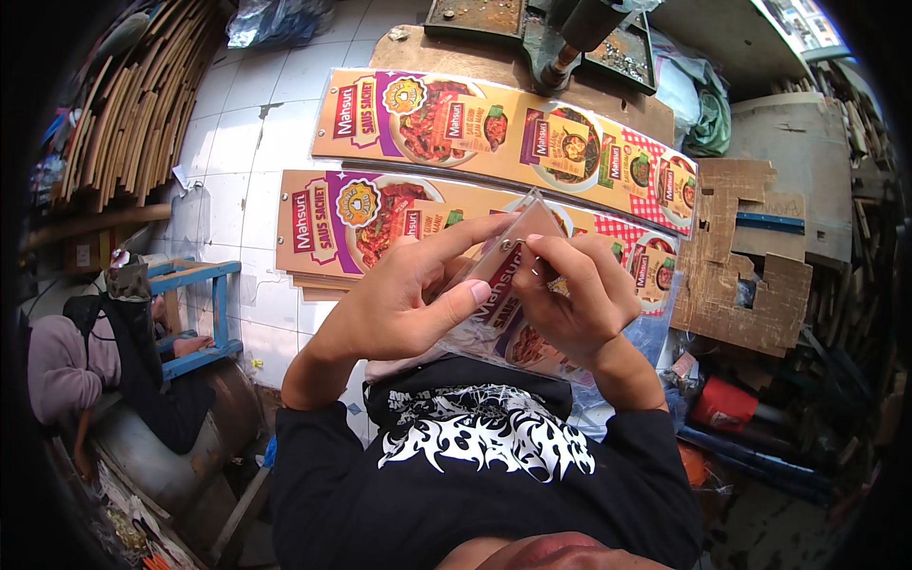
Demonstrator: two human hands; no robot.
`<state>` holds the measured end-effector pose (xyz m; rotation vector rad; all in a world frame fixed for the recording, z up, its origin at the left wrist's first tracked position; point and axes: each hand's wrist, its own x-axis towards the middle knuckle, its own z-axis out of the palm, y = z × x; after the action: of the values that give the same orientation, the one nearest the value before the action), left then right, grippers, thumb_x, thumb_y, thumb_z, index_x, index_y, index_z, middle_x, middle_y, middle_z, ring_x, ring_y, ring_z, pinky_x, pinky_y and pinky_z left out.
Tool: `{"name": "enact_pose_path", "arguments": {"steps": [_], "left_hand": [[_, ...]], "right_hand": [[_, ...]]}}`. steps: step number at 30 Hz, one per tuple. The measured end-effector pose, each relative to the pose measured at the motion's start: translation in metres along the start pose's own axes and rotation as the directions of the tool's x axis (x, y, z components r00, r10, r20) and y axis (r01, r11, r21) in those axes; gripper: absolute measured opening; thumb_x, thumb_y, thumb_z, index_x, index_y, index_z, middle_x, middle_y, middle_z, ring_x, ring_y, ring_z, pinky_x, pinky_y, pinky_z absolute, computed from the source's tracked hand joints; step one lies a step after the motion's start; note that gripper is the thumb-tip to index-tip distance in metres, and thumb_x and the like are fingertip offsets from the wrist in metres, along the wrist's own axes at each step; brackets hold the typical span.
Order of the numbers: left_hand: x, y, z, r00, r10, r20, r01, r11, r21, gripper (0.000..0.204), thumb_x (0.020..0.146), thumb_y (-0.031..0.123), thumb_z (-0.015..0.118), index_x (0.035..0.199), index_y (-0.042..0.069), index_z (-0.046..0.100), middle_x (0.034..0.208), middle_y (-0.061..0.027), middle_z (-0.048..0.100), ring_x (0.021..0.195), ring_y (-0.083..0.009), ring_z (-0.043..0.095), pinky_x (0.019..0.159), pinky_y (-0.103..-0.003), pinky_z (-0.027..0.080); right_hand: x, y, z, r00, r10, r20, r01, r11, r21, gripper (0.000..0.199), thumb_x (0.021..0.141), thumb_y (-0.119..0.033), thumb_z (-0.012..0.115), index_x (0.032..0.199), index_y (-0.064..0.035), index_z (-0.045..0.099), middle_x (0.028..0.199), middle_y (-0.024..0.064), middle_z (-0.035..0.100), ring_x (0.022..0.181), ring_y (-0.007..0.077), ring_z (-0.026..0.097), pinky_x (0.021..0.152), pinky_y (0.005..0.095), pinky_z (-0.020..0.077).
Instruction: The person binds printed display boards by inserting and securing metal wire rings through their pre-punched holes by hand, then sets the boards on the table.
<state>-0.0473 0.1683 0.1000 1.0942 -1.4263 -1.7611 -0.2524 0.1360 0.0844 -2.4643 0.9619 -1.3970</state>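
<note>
Black sleeves [475, 475] with a white print across the chest fill the lower edge, and both forearms rise from them to meet in the middle of the view. Both hands are clasped on a printed display strip [503, 304], purple and orange with food pictures and wrapped in clear film, held tilted up toward the camera. On its left edge the left hand [399, 299] pinches it, thumb flat on the front and fingers stretched along the back toward the upper corner. From the other side the right hand [570, 294] closes over it, with its fingertips [537, 271] gathered at a small metal rivet near the top of the strip.

Just beyond the hands, a stack of the same printed strips [332, 223] lies flat on the white tiled floor [237, 142], and another long strip [494, 128] lies farther out, parallel to it. Past that stands a rusty metal press [541, 38] on a wooden board.

Right of the hands are cut pieces of brown cardboard [741, 247] and a heap of red and blue tools. Far to the left of the hands, curved wooden slats [133, 104] lean in a pile, and nearer, another person [104, 351] sits by a blue wooden frame [204, 304].
</note>
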Motion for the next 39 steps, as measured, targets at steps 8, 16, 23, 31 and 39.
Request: {"name": "enact_pose_path", "arguments": {"steps": [8, 16, 23, 31, 39], "left_hand": [[-0.001, 0.008, 0.004, 0.998, 0.047, -0.048, -0.039, 0.989, 0.146, 0.055, 0.088, 0.007, 0.053, 0.141, -0.001, 0.04, 0.063, 0.0038, 0.049, 0.057, -0.0008, 0.04, 0.051, -0.02, 0.03], [0.001, 0.009, 0.006, 0.991, 0.116, -0.067, -0.102, 0.977, 0.188, 0.057, 0.084, 0.003, 0.055, 0.139, -0.002, 0.042, 0.059, 0.0047, 0.043, 0.054, -0.0012, 0.035, 0.05, -0.021, 0.025], [0.009, -0.013, 0.0, 0.983, 0.179, -0.044, -0.177, 0.983, 0.039, 0.046, 0.088, 0.004, 0.054, 0.132, -0.002, 0.044, 0.065, -0.0047, 0.059, 0.054, -0.0052, 0.05, 0.05, -0.024, 0.036], [0.012, -0.023, -0.005, 0.992, 0.038, -0.118, -0.071, 0.953, -0.295, 0.024, 0.094, 0.01, 0.058, 0.112, -0.003, 0.05, 0.096, -0.0137, 0.068, 0.091, -0.0125, 0.064, 0.08, -0.025, 0.049], [0.0, -0.053, 0.008, 0.938, 0.295, -0.184, -0.346, 0.839, -0.42, 0.049, 0.091, 0.01, 0.062, 0.133, -0.008, 0.043, 0.117, -0.0162, 0.062, 0.104, -0.0164, 0.06, 0.089, -0.028, 0.047]], "right_hand": [[-0.001, -0.002, -0.002, 0.994, -0.098, 0.048, 0.101, 0.993, -0.063, 0.026, 0.071, 0.001, 0.071, 0.095, 0.0052, 0.063, 0.071, 0.0102, 0.058, 0.056, 0.0214, 0.06, 0.047, 0.0313, 0.0491], [0.004, -0.003, -0.006, 0.976, -0.172, 0.132, 0.184, 0.98, -0.082, 0.026, 0.072, 0.004, 0.069, 0.098, 0.002, 0.064, 0.07, 0.0086, 0.059, 0.054, 0.0199, 0.059, 0.047, 0.0292, 0.0484], [0.0, 0.007, 0.001, 0.996, -0.084, -0.012, 0.085, 0.989, 0.122, 0.023, 0.075, 0.004, 0.07, 0.097, 0.0038, 0.064, 0.075, 0.0103, 0.061, 0.059, 0.0204, 0.061, 0.049, 0.0276, 0.049], [-0.007, 0.004, 0.007, 0.951, 0.308, 0.003, -0.286, 0.881, 0.377, 0.017, 0.074, 0.004, 0.075, 0.089, 0.0, 0.066, 0.076, 0.0092, 0.065, 0.059, 0.0126, 0.06, 0.052, 0.0237, 0.046], [-0.014, 0.008, 0.015, 0.904, 0.427, -0.007, -0.408, 0.869, 0.28, 0.012, 0.081, 0.001, 0.071, 0.092, 0.0029, 0.066, 0.08, 0.0071, 0.064, 0.066, 0.0079, 0.059, 0.058, 0.0201, 0.0468]]}}
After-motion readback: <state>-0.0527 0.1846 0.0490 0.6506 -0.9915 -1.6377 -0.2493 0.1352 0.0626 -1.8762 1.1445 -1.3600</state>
